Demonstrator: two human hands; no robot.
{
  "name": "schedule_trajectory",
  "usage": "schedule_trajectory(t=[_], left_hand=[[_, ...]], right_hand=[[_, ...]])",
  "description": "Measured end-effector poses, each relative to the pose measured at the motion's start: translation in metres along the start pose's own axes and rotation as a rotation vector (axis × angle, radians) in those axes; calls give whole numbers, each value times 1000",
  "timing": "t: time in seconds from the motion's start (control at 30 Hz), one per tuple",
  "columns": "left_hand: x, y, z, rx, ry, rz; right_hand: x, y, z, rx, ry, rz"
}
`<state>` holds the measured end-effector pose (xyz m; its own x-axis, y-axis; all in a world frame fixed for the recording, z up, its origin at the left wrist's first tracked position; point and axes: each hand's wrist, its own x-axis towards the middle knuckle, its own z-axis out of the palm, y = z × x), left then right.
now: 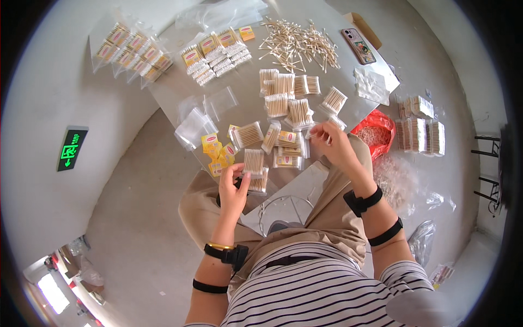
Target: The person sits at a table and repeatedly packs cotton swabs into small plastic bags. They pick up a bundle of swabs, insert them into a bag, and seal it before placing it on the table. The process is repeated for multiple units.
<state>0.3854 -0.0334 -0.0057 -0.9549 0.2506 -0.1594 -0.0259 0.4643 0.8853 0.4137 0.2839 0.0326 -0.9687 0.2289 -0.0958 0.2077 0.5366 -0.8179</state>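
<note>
My left hand (234, 185) is closed on a clear bag of cotton swabs (254, 162), fingers and thumb at its lower left edge. Another bag of swabs (260, 182) lies just below it. My right hand (336, 145) has its fingers bent together on a small swab bag (317, 132), which they partly cover. Between the hands lie several more swab bags, one with a yellow card (287, 136) showing. Loose yellow cards (219, 153) are scattered beyond my left hand, beside clear empty bags (194, 128).
Loose swabs (299, 43) are heaped at the table's far side, with a phone (358, 46) to their right. Carded swab packs (216, 53) stand at the far left. A red bag (376, 131) and stacked swab bundles (418, 135) are at the right, below the table (239, 106).
</note>
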Motion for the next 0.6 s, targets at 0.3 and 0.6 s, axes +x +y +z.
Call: schedule_trajectory(t=[0.3, 0.6], left_hand=[[108, 21, 16, 575, 39, 320], [86, 59, 46, 357, 0, 299]], right_hand=[[-74, 5, 13, 150, -229, -7], [-61, 43, -15, -225, 178, -51]])
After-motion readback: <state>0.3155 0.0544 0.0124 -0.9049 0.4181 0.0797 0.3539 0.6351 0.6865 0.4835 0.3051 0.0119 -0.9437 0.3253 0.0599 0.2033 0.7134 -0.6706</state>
